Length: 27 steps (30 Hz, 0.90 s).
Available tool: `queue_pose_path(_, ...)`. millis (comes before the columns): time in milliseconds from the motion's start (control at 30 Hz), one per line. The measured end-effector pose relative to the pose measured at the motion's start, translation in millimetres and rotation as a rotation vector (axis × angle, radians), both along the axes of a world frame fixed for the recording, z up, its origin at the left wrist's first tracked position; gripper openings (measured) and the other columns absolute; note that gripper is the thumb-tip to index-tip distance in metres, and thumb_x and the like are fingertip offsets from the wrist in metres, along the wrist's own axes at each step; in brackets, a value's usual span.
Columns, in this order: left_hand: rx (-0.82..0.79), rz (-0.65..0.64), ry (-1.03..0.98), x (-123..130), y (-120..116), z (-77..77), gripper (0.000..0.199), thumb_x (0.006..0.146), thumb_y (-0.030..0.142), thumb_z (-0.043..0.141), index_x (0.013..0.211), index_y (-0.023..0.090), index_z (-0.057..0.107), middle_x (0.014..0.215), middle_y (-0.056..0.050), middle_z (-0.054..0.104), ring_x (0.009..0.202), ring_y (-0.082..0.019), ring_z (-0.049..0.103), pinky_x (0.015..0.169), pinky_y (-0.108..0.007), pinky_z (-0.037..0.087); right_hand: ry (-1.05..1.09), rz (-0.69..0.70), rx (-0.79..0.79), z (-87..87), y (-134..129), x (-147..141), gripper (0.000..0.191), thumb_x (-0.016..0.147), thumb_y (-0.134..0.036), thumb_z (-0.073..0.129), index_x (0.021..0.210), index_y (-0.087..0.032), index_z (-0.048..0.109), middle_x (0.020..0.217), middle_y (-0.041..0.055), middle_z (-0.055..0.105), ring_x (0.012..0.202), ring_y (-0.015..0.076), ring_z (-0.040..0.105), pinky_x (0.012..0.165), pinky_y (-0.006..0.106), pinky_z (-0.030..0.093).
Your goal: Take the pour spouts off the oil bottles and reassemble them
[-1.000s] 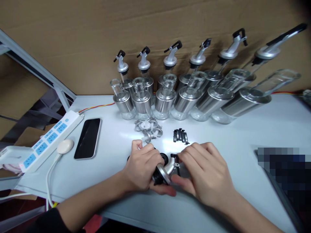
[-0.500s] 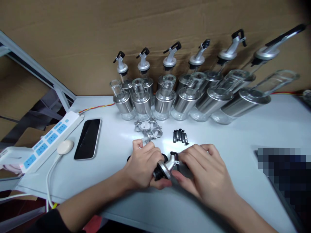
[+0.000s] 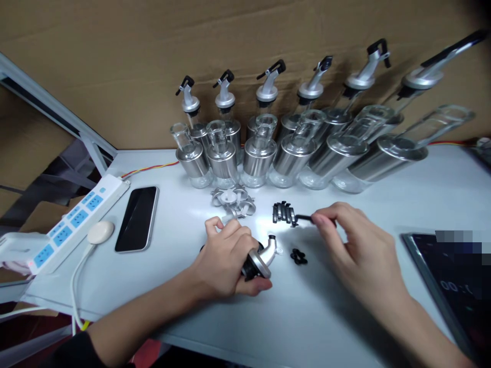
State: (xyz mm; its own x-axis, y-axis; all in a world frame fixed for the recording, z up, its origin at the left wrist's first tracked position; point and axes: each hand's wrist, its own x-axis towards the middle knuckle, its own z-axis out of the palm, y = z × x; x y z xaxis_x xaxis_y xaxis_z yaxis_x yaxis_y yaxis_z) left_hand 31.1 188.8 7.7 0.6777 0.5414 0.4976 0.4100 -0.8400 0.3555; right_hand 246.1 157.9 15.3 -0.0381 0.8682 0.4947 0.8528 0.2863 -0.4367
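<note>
My left hand (image 3: 226, 258) is closed around a silver bottle pourer (image 3: 265, 260) with a black stopper base. Its bent spout points up and to the right, with a small black tip. To the right, my right hand (image 3: 356, 250) pinches a thin black lever (image 3: 304, 217) between thumb and fingertips. That lever's far end is beside a row of several black levers (image 3: 283, 212). Just right of the spout lies a small cluster of black plugs (image 3: 298, 256). Several silver collar parts (image 3: 232, 200) are heaped beyond my left hand. Other dark parts under my left hand are mostly hidden.
Open glass bottles (image 3: 259, 161) with steel sleeves stand in a row, and behind them bottles fitted with pourers (image 3: 267, 91). A phone (image 3: 137, 220) and a power strip (image 3: 79, 222) lie left. A dark-screened tablet (image 3: 441, 286) lies right.
My right hand has moved from the pourer to the right and away, and now pinches a black lever. The black piece on the spout is off. My left hand still grips the pourer.
</note>
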Motion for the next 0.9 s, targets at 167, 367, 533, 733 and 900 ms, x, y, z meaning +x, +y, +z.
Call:
queue_pose_path(167, 0.014, 0.014, -0.017, 0.8, -1.7, -1.7, 0.052, 0.095, 0.057, 0.016, 0.076, 0.017, 0.043, 0.065, 0.002, 0.052, 0.062, -0.014, 0.039, 0.065, -0.03, 0.017, -0.004, -0.179, -0.187, -5.2, 9.4, 24.2, 0.031, 0.09, -0.043, 0.039, 0.076, -0.021, 0.056, 0.068, 0.0047, 0.063, 0.055, 0.0172, 0.055, 0.053, 0.03, 0.038)
queue_pose_path(367, 0.007, 0.011, 0.005, 0.8, -1.6, -0.5, 0.052, 0.094, 0.058, 0.016, 0.074, 0.017, 0.042, 0.064, 0.003, 0.051, 0.062, -0.014, 0.038, 0.066, -0.03, 0.018, 0.006, -0.119, -0.428, -19.9, 11.5, 27.9, 0.035, 0.086, -0.045, 0.036, 0.074, -0.021, 0.058, 0.074, 0.0091, 0.068, 0.067, 0.0239, 0.063, 0.061, 0.035, 0.044)
queue_pose_path(533, 0.025, 0.026, 0.028, 0.9, -2.1, -1.0, 0.054, 0.094, 0.059, 0.017, 0.072, 0.017, 0.043, 0.064, 0.002, 0.052, 0.062, -0.014, 0.038, 0.066, -0.031, 0.018, 0.08, -0.176, -0.39, -17.1, 8.4, 19.6, 0.037, 0.087, -0.036, 0.034, 0.113, -0.016, 0.052, 0.086, 0.0113, 0.069, 0.073, 0.0247, 0.065, 0.065, 0.036, 0.047)
queue_pose_path(733, 0.066, 0.033, 0.069, 1.0, -2.2, -2.2, 0.057, 0.093, 0.06, 0.015, 0.071, 0.016, 0.046, 0.063, 0.001, 0.053, 0.064, -0.014, 0.04, 0.068, -0.033, 0.018, -0.032, 0.023, -0.342, -20.5, 5.7, 22.8, 0.023, 0.078, -0.014, 0.035, 0.076, -0.02, 0.057, 0.075, 0.0061, 0.065, 0.07, 0.0219, 0.062, 0.066, 0.036, 0.048)
queue_pose_path(900, 0.055, 0.048, 0.07, 1.4, -1.9, -3.5, 0.059, 0.092, 0.061, 0.014, 0.07, 0.017, 0.046, 0.063, 0.001, 0.056, 0.063, -0.014, 0.04, 0.069, -0.033, 0.018, -0.1, 0.031, -0.315, -31.1, 5.2, 22.0, 0.027, 0.083, -0.014, 0.036, 0.085, -0.017, 0.063, 0.084, 0.0079, 0.066, 0.078, 0.0226, 0.063, 0.071, 0.037, 0.049)
